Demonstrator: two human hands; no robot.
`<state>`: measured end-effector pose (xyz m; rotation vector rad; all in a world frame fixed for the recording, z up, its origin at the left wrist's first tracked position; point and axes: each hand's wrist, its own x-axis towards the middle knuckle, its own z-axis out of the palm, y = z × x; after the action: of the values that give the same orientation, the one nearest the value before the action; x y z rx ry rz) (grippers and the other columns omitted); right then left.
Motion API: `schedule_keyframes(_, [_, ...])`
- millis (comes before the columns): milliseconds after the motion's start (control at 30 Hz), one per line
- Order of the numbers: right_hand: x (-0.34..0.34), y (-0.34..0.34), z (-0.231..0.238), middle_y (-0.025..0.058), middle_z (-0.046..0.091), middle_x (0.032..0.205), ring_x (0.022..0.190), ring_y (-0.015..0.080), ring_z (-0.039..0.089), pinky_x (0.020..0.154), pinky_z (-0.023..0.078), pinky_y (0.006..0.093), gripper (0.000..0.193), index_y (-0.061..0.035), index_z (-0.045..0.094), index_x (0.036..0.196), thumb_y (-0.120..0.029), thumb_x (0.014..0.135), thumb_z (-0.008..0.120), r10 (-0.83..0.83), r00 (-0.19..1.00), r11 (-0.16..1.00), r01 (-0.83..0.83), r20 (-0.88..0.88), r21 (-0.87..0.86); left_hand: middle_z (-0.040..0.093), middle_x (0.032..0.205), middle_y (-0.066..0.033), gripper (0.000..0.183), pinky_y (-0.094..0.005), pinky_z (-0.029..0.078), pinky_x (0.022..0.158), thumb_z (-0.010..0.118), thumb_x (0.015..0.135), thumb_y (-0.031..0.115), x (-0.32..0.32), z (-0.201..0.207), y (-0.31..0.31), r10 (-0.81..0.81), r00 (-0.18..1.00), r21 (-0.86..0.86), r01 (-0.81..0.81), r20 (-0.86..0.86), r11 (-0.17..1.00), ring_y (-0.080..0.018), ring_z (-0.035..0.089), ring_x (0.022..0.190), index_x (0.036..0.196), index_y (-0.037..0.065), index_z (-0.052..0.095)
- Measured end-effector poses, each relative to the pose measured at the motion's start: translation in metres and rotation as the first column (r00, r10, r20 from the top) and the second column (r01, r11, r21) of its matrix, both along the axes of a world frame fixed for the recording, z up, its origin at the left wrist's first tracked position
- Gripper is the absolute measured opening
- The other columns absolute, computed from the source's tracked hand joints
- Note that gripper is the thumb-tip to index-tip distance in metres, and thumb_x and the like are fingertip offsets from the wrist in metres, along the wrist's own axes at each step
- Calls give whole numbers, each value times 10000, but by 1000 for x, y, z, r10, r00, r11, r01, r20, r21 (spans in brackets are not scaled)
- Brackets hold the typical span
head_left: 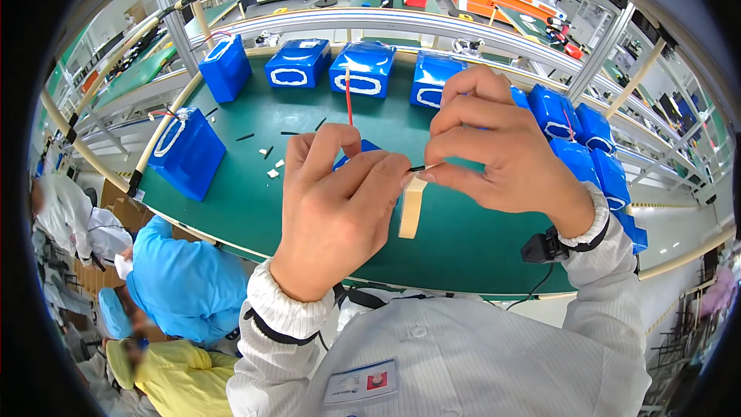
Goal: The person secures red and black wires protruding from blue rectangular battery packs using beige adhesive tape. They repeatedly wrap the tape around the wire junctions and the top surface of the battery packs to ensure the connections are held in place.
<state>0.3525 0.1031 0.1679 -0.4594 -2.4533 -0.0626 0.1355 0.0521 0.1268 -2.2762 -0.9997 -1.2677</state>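
Spanning the two hands' fingertips: one thin black piece (417,169), long axis roughly left-right, neither hand nearer. Left hand (328,212) pinches its left end, right hand (505,150) the right (its other fingers loosely curled). One tan block (411,212) just nearside, one red lead (350,100) beyond left hand. Blue packs (193,156): two left, three back, one behind left hand, right cluster overlaps, can't count.

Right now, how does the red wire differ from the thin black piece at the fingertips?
The red wire stands nearly upright; the thin black piece lies nearly level between the fingertips of the left hand and right hand. The red wire shows more length than the black piece. Both are slender.
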Motion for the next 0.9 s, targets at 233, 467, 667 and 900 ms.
schedule_keyframes(233, [-5,-7,9,-7,582,889,1068,233,503,863,330,443,183,-90,667,786,-200,716,795,9,996,985,-24,85,173,723,867,-30,141,-383,408,717,764,794,102,0,1,-1,-7,1000,-10,7,16,1000,-272,554,854,924,67,721])
schedule_keyframes(467, [-5,3,10,19,585,868,1027,250,520,873,356,446,130,-74,673,797,-178,832,742,143,984,989,-138,110,-55,678,851,-32,234,-397,399,743,756,758,71,-4,1,-6,-112,990,-119,122,85,985,-260,558,881,979,55,680])
schedule_keyframes(667, [-2,22,19,57,599,866,911,251,544,737,436,375,207,-39,698,844,-238,900,715,200,969,880,-114,142,-462,703,966,-141,373,-342,512,845,763,821,72,3,-4,-17,-190,937,-292,277,293,915,-268,661,876,1144,-7,594])
schedule_keyframes(900, [-10,23,36,138,663,819,801,277,601,714,457,408,300,-19,732,888,-309,936,678,148,943,811,57,299,-582,724,900,-116,325,-257,458,850,700,918,43,1,-6,-5,-134,783,-551,538,608,638,-122,629,879,1176,-27,514])
